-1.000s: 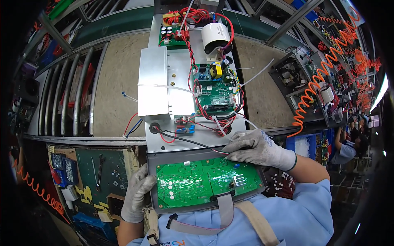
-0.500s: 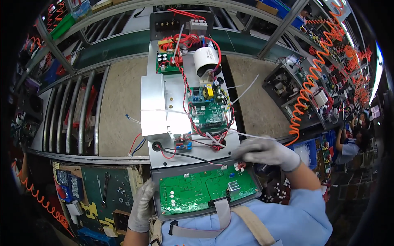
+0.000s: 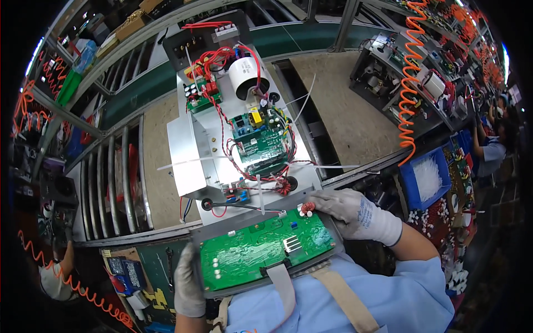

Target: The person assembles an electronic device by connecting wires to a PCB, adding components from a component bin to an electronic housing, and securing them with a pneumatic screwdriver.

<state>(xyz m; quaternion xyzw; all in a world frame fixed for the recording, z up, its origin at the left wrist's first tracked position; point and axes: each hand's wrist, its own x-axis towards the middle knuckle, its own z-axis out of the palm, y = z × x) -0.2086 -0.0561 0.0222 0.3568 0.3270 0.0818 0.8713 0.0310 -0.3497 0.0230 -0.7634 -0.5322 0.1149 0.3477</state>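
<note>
A dark grey panel carrying a green circuit board lies tilted against my front. My left hand, in a white work glove, is closed on the panel's left edge, its thumb hidden. At the far right corner, beside a small red coil, the gloved fingers of my right hand wrap over the edge. A flat grey ribbon cable hangs from the board's near edge. Beyond the panel stands an open metal chassis with a second green board, a white cylinder and red wiring.
Metal rollers run left of the chassis. At right are another open unit, an orange coiled hose and a blue bin of white strips. A wrench lies at lower left. Other people work at both sides.
My right hand has come down onto the panel's far right corner. The view has turned, so the chassis and panel appear further left and tilted. My left hand stays on the left edge.
</note>
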